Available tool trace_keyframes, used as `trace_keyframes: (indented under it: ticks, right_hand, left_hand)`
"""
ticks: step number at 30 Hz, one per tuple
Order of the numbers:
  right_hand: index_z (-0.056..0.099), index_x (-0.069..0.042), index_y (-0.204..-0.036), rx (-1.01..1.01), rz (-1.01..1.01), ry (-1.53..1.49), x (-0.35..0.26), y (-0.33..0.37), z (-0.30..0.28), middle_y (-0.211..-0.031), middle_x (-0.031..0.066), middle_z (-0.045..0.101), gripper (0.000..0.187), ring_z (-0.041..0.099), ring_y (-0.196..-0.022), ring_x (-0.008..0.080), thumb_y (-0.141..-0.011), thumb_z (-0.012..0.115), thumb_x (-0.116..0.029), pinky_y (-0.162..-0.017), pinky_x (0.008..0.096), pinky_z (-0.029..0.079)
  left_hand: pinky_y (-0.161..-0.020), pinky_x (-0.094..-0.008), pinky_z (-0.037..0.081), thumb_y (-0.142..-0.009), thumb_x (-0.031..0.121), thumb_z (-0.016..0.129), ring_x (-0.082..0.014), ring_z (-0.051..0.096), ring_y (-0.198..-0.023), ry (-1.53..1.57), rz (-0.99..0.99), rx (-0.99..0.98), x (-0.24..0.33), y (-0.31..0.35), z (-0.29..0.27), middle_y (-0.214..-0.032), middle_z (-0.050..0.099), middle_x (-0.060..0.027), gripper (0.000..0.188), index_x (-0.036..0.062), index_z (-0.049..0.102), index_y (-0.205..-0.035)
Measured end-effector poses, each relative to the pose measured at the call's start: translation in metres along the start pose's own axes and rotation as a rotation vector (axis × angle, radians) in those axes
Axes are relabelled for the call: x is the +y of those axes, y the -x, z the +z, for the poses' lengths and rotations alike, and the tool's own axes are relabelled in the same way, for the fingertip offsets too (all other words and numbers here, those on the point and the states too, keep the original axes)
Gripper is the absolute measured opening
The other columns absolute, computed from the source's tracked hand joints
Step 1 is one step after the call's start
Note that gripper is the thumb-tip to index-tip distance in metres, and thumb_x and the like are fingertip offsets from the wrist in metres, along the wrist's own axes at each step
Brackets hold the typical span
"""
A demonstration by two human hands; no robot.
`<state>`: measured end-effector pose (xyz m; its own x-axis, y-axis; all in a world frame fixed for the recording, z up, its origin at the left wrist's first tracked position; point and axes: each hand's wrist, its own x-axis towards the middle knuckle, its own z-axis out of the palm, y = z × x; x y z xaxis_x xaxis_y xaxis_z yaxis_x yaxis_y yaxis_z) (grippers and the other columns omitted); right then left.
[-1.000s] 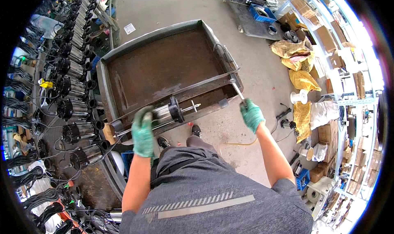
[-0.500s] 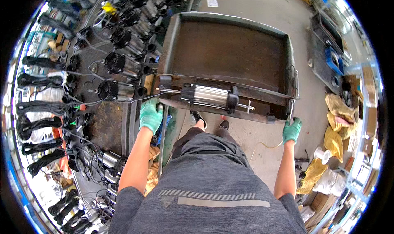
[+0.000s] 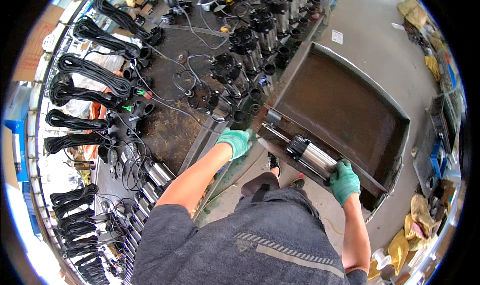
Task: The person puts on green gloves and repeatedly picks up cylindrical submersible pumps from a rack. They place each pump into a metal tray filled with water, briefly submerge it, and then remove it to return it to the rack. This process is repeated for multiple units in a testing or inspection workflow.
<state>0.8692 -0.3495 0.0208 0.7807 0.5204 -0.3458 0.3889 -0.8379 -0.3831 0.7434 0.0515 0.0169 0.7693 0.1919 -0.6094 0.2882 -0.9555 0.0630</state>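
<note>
A motor (image 3: 318, 158), a ribbed silver cylinder with black end caps, lies across the near end of a rusty metal tray (image 3: 345, 100). From its left end a thin metal rod (image 3: 276, 133) reaches toward the tray's near left corner. My right hand (image 3: 345, 181), in a green glove, is wrapped over the motor's right end cap. Beside that left corner is my gloved left hand (image 3: 234, 142), its fingers bent together; whatever they hold is hidden. A thin grey cable (image 3: 185, 113) runs from the left across the workbench up to my left hand.
On the dark workbench (image 3: 172, 60) at left, several similar motors (image 3: 228, 72) stand in a row beside the tray. Coiled black cables (image 3: 94, 75) line the bench's far left side. Yellow sacks (image 3: 398, 245) and a white spool (image 3: 381, 259) lie on the floor at right.
My view has turned left, toward the workbench. My right hand has moved from the tray's right corner onto the motor's right end. My left hand stays near the left corner.
</note>
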Motion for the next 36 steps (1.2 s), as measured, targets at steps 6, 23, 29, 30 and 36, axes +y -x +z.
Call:
trace_keyframes:
  ticks: [6,23,29,30,36]
  right_hand:
    - [0.066,-0.003,-0.094,-0.028,0.099,-0.347,0.054,-0.018,-0.033,-0.082,0.0190,0.066,0.012,0.061,-0.072,0.0260,-0.086,0.058,-0.004,-0.073,0.0374,0.051]
    - [0.066,-0.009,-0.107,-0.029,0.346,-0.023,0.074,-0.122,-0.102,-0.108,0.0192,0.072,0.021,0.068,-0.100,0.0416,-0.093,0.065,-0.025,-0.083,0.0477,0.054]
    - [0.066,-0.012,-0.111,-0.098,0.280,0.109,0.077,-0.166,-0.036,-0.114,0.0186,0.072,0.023,0.066,-0.109,0.0424,-0.093,0.059,-0.026,-0.090,0.0496,0.054]
    - [0.066,-0.012,-0.110,-0.101,0.270,0.091,0.077,-0.171,-0.024,-0.114,0.0183,0.072,0.023,0.066,-0.109,0.0425,-0.094,0.059,-0.027,-0.091,0.0499,0.054]
    - [0.065,-0.012,-0.113,-0.037,0.252,0.044,0.071,-0.178,0.007,-0.119,0.0163,0.070,0.024,0.066,-0.110,0.0419,-0.095,0.061,-0.027,-0.090,0.0505,0.054]
  left_hand:
    - [-0.089,-0.0515,0.052,-0.102,0.044,0.055,-0.0429,0.068,-0.104,0.152,0.043,-0.163,-0.019,0.100,-0.124,-0.111,0.072,-0.0214,0.044,0.0067,0.068,-0.122]
    - [-0.071,-0.0506,0.053,-0.102,0.032,0.057,-0.0417,0.069,-0.083,-0.169,0.222,0.125,0.017,-0.107,-0.157,-0.089,0.071,-0.0204,0.027,0.0070,0.067,-0.103]
    - [-0.078,-0.0535,0.054,-0.102,0.029,0.057,-0.0427,0.070,-0.092,-0.285,0.178,-0.038,-0.001,-0.136,-0.145,-0.096,0.072,-0.0212,0.024,0.0082,0.069,-0.104]
    - [-0.079,-0.0538,0.054,-0.102,0.029,0.057,-0.0428,0.070,-0.092,-0.285,0.170,-0.036,-0.002,-0.139,-0.141,-0.096,0.072,-0.0208,0.024,0.0086,0.069,-0.104]
    - [-0.081,-0.0551,0.054,-0.103,0.031,0.055,-0.0436,0.069,-0.095,-0.249,0.117,-0.011,-0.002,-0.149,-0.135,-0.099,0.072,-0.0211,0.026,0.0087,0.070,-0.105]
